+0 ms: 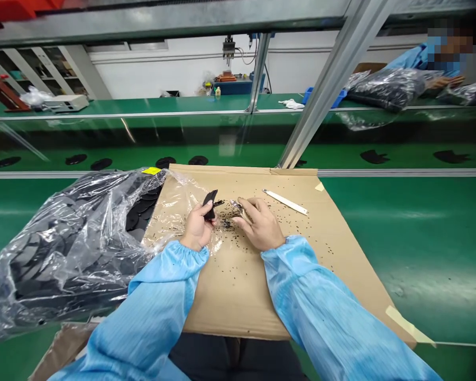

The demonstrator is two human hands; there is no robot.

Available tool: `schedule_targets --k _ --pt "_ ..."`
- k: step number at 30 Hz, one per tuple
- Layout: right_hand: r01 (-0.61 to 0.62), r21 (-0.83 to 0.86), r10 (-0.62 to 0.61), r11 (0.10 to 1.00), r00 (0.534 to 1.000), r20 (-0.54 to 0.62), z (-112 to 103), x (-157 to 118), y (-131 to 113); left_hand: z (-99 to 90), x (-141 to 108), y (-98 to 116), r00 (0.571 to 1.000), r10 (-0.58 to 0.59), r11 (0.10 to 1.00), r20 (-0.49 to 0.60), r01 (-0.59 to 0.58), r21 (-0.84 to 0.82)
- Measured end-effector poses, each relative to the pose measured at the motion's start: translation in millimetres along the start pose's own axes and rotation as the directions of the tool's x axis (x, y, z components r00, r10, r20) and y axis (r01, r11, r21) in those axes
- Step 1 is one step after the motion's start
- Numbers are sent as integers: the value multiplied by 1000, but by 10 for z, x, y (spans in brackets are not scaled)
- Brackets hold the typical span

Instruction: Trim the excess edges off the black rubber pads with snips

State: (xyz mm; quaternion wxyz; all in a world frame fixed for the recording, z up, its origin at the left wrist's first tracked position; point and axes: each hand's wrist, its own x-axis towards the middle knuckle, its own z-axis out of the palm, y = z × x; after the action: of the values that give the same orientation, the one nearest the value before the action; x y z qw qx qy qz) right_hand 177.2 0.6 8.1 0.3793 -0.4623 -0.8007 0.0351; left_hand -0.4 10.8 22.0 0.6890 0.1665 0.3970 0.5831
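Pinching a curved black piece [210, 205] between thumb and fingers, my left grip [199, 226] is narrow and sits at nine o'clock from the middle of the work, taking twelve as the far side. The piece stands up out of that grip, and a thin dark prong sticks out of it toward three o'clock. My right grip [261, 224] sits at three o'clock, its fingers curled around a small shiny metal tool [235, 205]. The tool's tip points back toward the black piece, with a small gap between them on my feed; I cannot make out the exact type of tool.

Between and under both grips lie many tiny black bits [227, 224], densest at the middle and thinning outward. They litter a brown cardboard sheet [238, 309] laid on the green bench [428, 248]. Between two and three o'clock a slim white tool [286, 201] lies slantwise on the cardboard, with a scrap of tape [319, 187] beyond it. At four o'clock a longer tape strip [410, 325] lies along the sheet's edge.

At nine o'clock I have a big clear plastic bag [79, 238] full of dark flat pieces [143, 207], a yellow label [151, 171] at its far end. Farther out, toward two o'clock, a co-worker's blue sleeve [408, 56] shows behind more plastic-wrapped goods [392, 87].
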Motion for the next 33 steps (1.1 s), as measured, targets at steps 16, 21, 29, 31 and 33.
schedule_targets --k 16,21,29,31,33 --pt "102 -122 -95 987 994 57 -26 20 -2 -2 -18 -24 999 -16 1000 51 16 3" --pt "107 -153 -97 982 993 71 -41 26 -13 11 -28 -40 998 15 1000 63 -16 12" --pt "11 -34 -12 999 1000 -23 46 -12 -10 35 -40 -30 996 87 993 4 -87 82" --pt "-33 -1 33 999 998 -50 46 -13 -9 18 -23 -26 991 128 989 -21 -126 83" --pt "-57 14 58 998 997 -55 35 -11 -7 -1 -4 -17 987 156 984 -36 -152 88"
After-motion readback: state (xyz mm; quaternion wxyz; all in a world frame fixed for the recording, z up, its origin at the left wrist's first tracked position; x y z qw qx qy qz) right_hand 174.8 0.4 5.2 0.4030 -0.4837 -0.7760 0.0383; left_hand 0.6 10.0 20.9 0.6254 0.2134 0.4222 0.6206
